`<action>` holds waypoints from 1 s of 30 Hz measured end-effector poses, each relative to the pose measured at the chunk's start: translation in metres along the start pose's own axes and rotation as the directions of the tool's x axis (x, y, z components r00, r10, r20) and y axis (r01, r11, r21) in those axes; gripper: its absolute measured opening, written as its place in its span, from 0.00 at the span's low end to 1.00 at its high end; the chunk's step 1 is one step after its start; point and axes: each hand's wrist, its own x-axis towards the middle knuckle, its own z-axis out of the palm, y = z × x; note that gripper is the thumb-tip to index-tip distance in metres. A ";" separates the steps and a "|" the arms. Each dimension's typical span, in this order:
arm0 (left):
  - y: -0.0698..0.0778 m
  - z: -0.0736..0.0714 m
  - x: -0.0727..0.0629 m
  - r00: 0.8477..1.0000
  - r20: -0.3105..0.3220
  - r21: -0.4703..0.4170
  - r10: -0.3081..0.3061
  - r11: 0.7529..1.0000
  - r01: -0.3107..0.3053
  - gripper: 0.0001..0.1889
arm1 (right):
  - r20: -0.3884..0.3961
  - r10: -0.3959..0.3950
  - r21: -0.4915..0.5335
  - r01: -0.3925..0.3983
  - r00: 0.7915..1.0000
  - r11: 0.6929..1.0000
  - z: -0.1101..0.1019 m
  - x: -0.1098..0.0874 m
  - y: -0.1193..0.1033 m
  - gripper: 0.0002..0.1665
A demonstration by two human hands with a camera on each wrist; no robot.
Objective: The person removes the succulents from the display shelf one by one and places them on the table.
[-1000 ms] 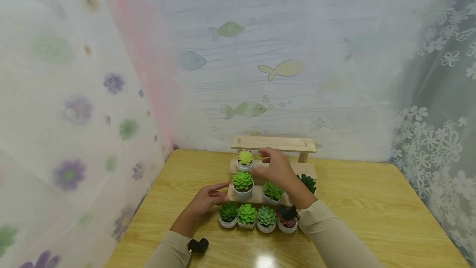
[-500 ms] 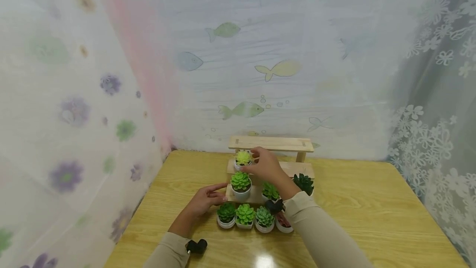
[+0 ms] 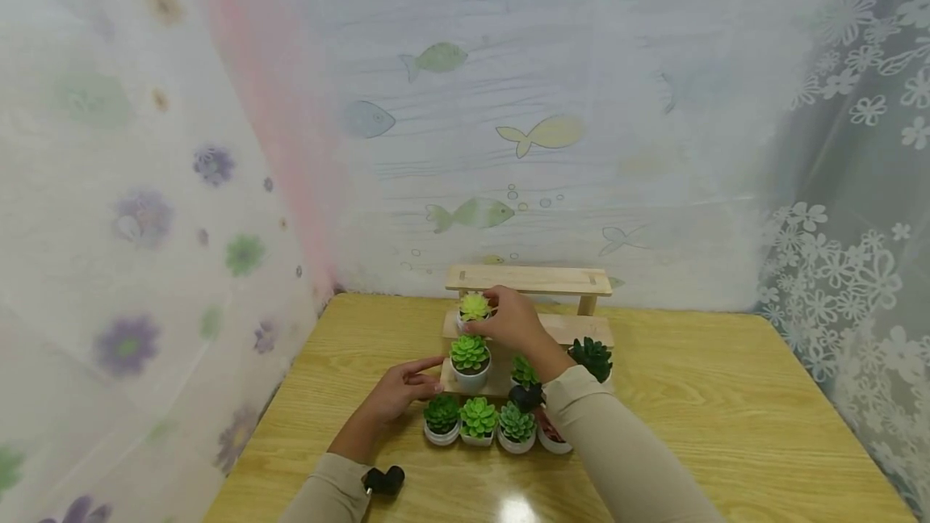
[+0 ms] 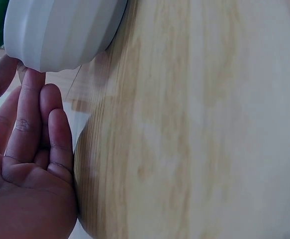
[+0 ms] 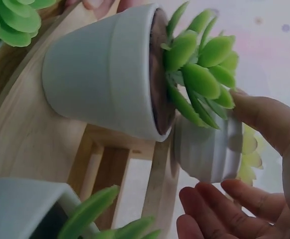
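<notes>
My right hand (image 3: 514,323) pinches a small white pot with a yellow-green succulent (image 3: 474,305) at the left of the stand's middle tier. The right wrist view shows the thumb on one side of that ribbed pot (image 5: 207,149) and fingers at the other. At the left end of the wooden plant stand (image 3: 501,380), my left hand (image 3: 395,394) touches the lower tier with fairly straight fingers. Its fingers (image 4: 28,119) lie close to a ribbed white pot (image 4: 65,32) in the left wrist view. A bright green succulent (image 3: 470,353) stands between the hands.
Along the stand's front, several potted succulents (image 3: 478,420) line the table (image 3: 697,410). Two more sit on the lower tier, one dark green (image 3: 592,357), the other partly behind my right wrist. The bare top shelf (image 3: 528,278) overhangs the held pot.
My right hand has moved left from beside the yellow-green succulent and now has thumb and fingers around its pot. The left hand stays at the stand's end. The head view shifts slightly.
</notes>
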 end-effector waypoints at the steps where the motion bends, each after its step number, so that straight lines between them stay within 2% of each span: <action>1: 0.000 0.000 0.000 1.000 0.001 -0.001 -0.001 1.000 0.001 0.31 | -0.002 0.000 -0.002 0.000 1.000 1.000 0.001 0.000 0.000 0.44; 20: -0.001 0.001 -0.001 1.000 -0.002 -0.024 -0.002 1.000 0.002 0.31 | -0.043 -0.015 -0.013 0.015 0.999 1.000 0.005 0.003 0.001 0.40; 30: -0.001 0.001 -0.001 1.000 -0.005 -0.016 -0.007 1.000 0.007 0.31 | -0.079 0.019 0.075 -0.013 0.997 0.997 -0.003 -0.007 0.003 0.39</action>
